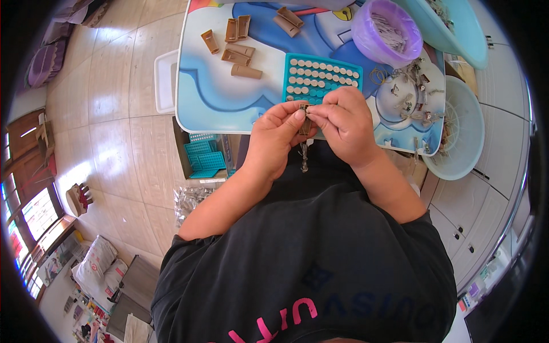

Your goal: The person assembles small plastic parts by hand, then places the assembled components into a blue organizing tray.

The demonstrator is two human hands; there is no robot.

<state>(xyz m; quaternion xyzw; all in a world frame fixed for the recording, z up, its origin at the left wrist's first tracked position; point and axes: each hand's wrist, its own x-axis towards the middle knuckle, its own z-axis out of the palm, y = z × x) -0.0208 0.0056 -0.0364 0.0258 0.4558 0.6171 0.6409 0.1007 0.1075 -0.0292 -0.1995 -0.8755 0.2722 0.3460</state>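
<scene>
Close to the table's front edge, my left hand (271, 136) pinches a small brown plastic casing (305, 127) upright between thumb and fingers. My right hand (347, 121) meets it at the top, its thumb and forefinger pressed together over the casing's opening. Whatever those fingertips hold is too small to make out. Below the casing dangles a short bundle of wires and small parts (304, 157). Just beyond my hands lies a teal tray (285, 77) with rows of round white pieces (314, 74); its near rows are partly bare. Several loose brown casings (246, 71) lie at the far left.
A purple-lined tub (360, 40) of thin pale pieces stands at the far right, beside a light blue basin (466, 40). Small wired parts (422, 91) are scattered on the table's right side, above another basin (473, 131). Left of me, a box holds teal trays (201, 159).
</scene>
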